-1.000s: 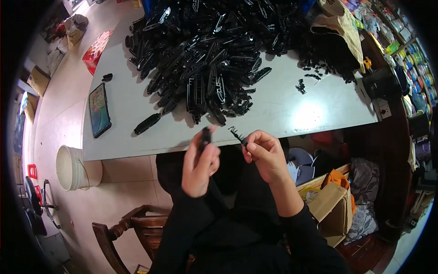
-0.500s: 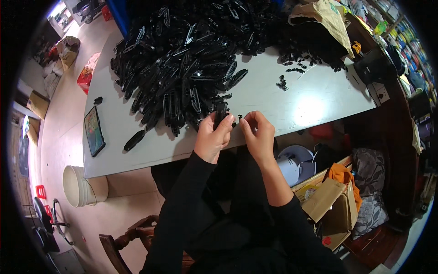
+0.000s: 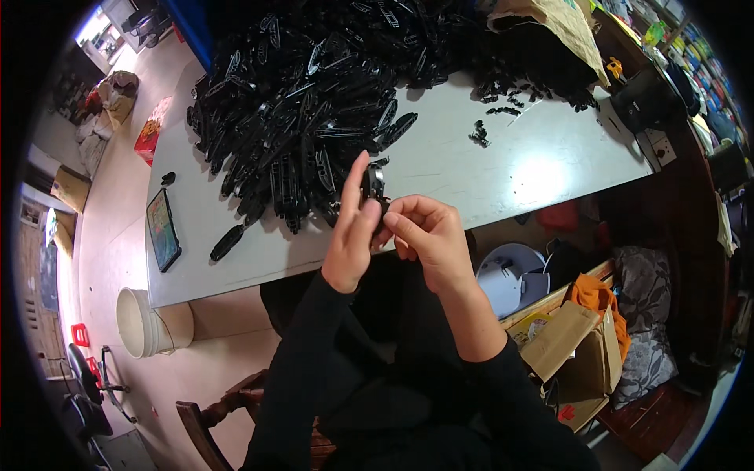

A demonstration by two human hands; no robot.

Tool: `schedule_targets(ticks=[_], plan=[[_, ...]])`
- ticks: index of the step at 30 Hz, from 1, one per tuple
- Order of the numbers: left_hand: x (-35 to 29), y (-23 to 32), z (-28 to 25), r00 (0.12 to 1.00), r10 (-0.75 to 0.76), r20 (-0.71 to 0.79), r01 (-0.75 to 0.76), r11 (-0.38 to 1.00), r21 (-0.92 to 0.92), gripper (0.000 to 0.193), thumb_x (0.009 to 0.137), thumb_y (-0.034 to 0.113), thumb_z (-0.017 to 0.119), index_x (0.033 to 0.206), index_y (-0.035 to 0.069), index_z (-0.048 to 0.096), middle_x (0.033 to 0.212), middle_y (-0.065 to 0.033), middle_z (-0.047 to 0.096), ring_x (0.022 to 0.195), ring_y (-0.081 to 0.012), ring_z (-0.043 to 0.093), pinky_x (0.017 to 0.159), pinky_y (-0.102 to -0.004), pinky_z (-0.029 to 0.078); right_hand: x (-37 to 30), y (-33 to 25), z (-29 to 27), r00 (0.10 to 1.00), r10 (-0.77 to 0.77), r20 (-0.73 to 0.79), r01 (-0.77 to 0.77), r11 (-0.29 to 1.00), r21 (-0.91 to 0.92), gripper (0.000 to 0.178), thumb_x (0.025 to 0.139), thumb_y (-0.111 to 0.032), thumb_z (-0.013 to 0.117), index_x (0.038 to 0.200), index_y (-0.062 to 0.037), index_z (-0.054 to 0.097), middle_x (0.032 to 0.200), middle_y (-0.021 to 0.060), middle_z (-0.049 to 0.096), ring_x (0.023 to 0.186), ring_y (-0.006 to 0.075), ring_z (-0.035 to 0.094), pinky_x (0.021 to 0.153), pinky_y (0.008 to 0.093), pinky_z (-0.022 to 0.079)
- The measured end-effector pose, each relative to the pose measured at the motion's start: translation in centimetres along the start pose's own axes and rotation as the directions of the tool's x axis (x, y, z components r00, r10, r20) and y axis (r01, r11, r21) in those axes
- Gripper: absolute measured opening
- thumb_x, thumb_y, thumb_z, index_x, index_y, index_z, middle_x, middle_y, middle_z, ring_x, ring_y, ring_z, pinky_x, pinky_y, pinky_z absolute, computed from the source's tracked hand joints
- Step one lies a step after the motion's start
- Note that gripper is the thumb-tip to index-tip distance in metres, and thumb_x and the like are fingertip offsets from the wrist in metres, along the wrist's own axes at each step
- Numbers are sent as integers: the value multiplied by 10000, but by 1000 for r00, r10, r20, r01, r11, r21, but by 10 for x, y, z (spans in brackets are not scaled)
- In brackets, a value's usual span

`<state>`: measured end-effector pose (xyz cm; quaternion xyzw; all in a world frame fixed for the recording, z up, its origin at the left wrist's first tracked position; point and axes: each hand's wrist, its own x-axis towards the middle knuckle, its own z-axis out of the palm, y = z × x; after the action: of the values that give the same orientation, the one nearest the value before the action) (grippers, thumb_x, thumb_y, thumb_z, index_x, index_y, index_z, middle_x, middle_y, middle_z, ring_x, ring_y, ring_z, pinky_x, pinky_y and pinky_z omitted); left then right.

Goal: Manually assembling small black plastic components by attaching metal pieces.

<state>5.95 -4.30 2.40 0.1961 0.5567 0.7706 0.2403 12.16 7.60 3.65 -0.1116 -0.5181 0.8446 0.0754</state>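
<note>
**One black plastic piece point(image 3: 377, 179) between two hands, a big heap point(image 3: 290, 118) behind it**

In the centre of the frame, the left hand point(image 3: 349, 247) holds the black plastic piece between its thumb and its straightened fingers, above the front edge of the table point(image 3: 448, 188). The right hand point(image 3: 433, 235) meets it at the lower end, with thumb and forefinger pinched together; the fingertips hide this spot, so I cannot tell whether they grip a small part or only the piece itself.

By my judgement, the work on this piece is not complete, because both hands are engaged with it. A little farther, at the left of centre, one lone piece point(image 3: 227, 243) lies apart from the heap. The heap fills the upper middle, and its near edge comes just behind the left hand, which leaves little room there. Very many pieces lie in it, but nothing separates finished ones from unfinished ones.

As for other things, a phone point(image 3: 163, 230) rests at the left side of the table, well apart from the hands. Toward the upper right lie small black parts point(image 3: 479, 134), and beyond them a brown paper bag point(image 3: 554, 22) stands open.
</note>
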Motion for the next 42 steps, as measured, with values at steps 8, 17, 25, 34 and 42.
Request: schedule_targets(ticks=[8,17,25,34,42], plan=[[-36,7,-1,983,-45,179,10,982,190,630,935,162,432,1437,33,75,1403,-127,284,1140,-200,408,958,-282,325,-23,9,1,991,-132,13,133,986,-97,169,825,-111,637,952,-33,557,726,-32,531,585,21,468,483,147,317],[-77,-2,-2,965,-139,221,102,980,168,643,896,98,441,1450,111,116,823,-29,484,605,-78,398,576,-210,369,-43,29,-3,997,-21,74,32,987,-161,280,816,-93,670,684,-51,426,597,-16,480,534,61,507,473,192,382],[-82,2,-99,845,531,-69,-17,155,988,474,799,122,573,1256,55,473,1113,-143,531,1034,-330,479,930,-414,348,-2,35,-14,987,-156,-39,160,975,154,203,717,-79,560,889,-38,459,782,69,489,714,171,511,652,294,430],[-70,6,-167,795,582,-173,315,-151,937,138,832,127,544,950,56,522,1036,-107,545,982,-312,501,833,-397,384,52,27,-9,933,-268,240,296,196,-935,123,772,-94,614,877,-32,593,734,166,607,664,342,570,608,357,454],[-81,14,-136,715,506,-482,161,552,818,184,897,102,454,1059,24,491,788,-39,464,694,-101,426,652,-260,391,33,15,-24,996,-48,79,89,737,-670,139,761,-64,668,812,3,559,669,100,601,533,117,514,487,246,396]])
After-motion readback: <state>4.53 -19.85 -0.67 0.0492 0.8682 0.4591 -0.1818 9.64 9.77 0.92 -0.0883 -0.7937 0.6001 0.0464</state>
